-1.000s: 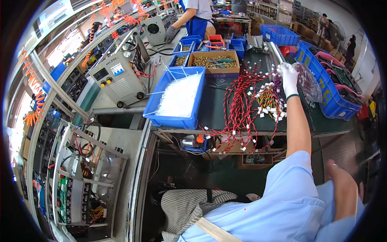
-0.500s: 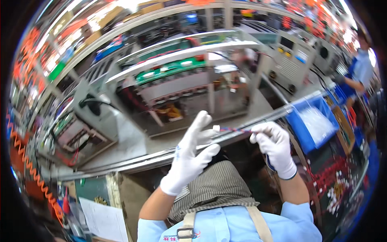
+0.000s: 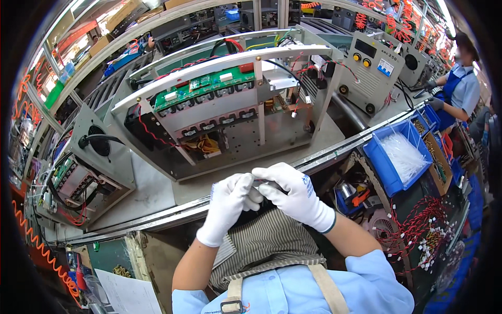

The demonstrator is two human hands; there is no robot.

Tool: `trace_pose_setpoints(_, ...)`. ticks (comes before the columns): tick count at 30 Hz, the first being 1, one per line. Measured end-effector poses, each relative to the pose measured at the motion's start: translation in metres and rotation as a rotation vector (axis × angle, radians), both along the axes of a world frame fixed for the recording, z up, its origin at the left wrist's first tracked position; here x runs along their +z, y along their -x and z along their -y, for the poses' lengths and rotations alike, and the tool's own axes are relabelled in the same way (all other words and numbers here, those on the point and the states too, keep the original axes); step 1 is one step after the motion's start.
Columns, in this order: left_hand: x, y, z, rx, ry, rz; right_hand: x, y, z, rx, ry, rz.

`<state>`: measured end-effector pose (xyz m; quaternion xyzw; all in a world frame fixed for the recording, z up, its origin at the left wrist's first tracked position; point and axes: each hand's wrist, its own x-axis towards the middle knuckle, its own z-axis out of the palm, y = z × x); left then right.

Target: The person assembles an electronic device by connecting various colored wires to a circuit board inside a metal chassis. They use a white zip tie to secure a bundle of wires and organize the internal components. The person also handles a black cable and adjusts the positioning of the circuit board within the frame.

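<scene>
One half-hidden cable (image 3: 260, 181) lies between gloved fingers (image 3: 272, 172).

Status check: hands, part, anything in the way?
Left hand and right hand together, pinching small wire lead, mostly hidden. Open-framed unit just ahead. Nothing visibly blocking the hands.

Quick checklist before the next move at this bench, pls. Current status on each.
1. Left hand and right hand both gloved: ok.
2. Fingertips brought together at the small dark piece: ok.
3. Firm grip on that piece: cannot tell, fingers hide most of it.
4. White connectors at the open chassis secured: not ok, some dangle free.
5. Red-and-black twisted cables sorted: not ok, they lie in a loose tangle at right.
6. Translucent white strips contained in the blue bin: ok.
</scene>
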<state>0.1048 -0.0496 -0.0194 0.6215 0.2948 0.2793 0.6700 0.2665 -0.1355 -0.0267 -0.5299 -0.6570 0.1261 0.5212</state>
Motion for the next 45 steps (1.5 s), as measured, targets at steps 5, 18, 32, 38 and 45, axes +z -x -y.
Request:
trace_pose_setpoints(5, -0.014, -0.044, 0.013, 0.065, 0.014, 0.061, -0.02, -0.014, -0.005, -0.203, -0.103, -0.197)
trace_pose_setpoints(18, -0.058, -0.106, -0.046, -0.023, 0.139, 0.116, 0.02, -0.118, -0.096, -0.632, -0.093, 0.686)
trace_pose_setpoints(32, -0.083, -0.063, -0.051, 0.006, 0.221, 0.119, 0.042, -0.128, -0.104, -0.586, 0.129, 0.772)
trace_pose_setpoints(38, -0.093, -0.06, -0.054, 0.02, 0.236, 0.109, 0.052, -0.126, -0.1, -0.59, 0.159, 0.812)
trace_pose_setpoints(45, -0.1, -0.061, -0.054, 0.009, 0.234, 0.118, 0.037, -0.137, -0.108, -0.471, 0.131, 0.727)
